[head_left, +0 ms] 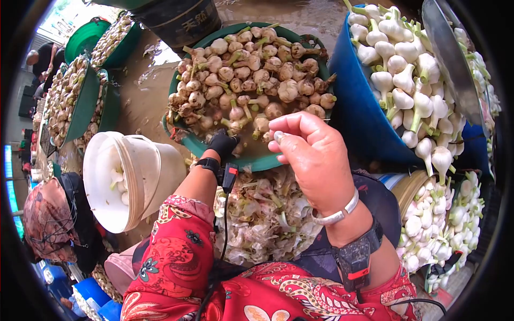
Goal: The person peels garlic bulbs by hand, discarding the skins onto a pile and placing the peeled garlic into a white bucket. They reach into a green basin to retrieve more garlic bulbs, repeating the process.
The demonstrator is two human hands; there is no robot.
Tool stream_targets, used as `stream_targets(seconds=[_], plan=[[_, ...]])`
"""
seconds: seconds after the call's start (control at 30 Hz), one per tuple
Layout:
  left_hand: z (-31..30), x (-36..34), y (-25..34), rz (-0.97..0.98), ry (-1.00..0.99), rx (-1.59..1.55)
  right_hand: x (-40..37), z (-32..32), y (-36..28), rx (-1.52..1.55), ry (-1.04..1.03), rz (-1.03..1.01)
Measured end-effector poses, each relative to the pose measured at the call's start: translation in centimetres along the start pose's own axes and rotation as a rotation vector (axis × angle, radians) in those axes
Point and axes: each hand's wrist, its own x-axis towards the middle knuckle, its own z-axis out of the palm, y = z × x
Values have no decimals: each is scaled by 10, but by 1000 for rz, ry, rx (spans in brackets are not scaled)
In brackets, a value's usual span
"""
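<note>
A round green tub [257, 162] holds unpeeled garlic bulbs [251, 69] with dirty skins and cut stems, some lying in muddy water. At its near left rim is my left hand [222, 144] in a black glove, close to the nearest bulbs. Its fingers are too dark to make out. My right hand [316, 160], bare and with a bracelet, is raised over the near right rim. Its thumb and fingers are pinched together, and a small greyish spot shows at the thumb tip. Below the tub lies a heap of garlic skins [267, 219].
On the right, a blue tub [353, 91] is heaped with clean white garlic; more white garlic [423, 224] lies below. A white bucket [166, 171] lies tilted at left with some garlic inside. Green tubs of garlic [80, 115] stand farther left. A black bucket [179, 24] stands behind.
</note>
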Motion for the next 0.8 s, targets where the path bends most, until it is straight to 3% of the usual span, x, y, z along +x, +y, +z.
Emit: stream_targets(seconds=[0.03, 0.07, 0.13, 0.17, 0.33, 0.37, 0.4, 0.47, 0.5, 0.53, 0.6, 0.63, 0.67, 0.73, 0.8], plan=[[8, 58, -50, 384, -91, 614, 1, -1, 0, 3, -4, 8], [7, 53, -45, 385, -97, 619, 2, -2, 0, 10, -9, 18], [-9, 15, -19, 64, -387, -347, 3, -2, 2, 14, -8, 13], [-19, -22, 8, 83, -351, -531, 4, -2, 3, 16, -10, 3], [-74, -127, 66, 203, -345, -703, 0, 14, 27, -134, -152, -26], [-85, -149, 71, 242, -383, -677, -1, 23, 39, -184, -136, -184], [-86, -170, 71, 438, -345, -611, -5, 30, 50, -232, -119, -342], [-101, -210, 74, 409, -383, -720, -13, 40, 50, -140, -236, -310], [-102, -224, 71, 632, -174, -359, -9, 45, 64, -83, -276, -357], [-102, -232, 68, 637, -161, -360, -10, 50, 62, -27, -314, -402], [-100, -244, 65, 431, -201, -847, -19, 51, 59, 73, -364, -302], [-100, -249, 65, 439, -187, -875, -23, 52, 54, 248, -403, -177], [-100, -249, 62, 443, -186, -876, -26, 51, 48, 421, -437, -51], [-98, -247, 54, 497, -69, -646, -27, 44, 42, 367, -464, -35], [-95, -248, 51, 562, -36, -502, -25, 41, 41, 532, -459, 82]])
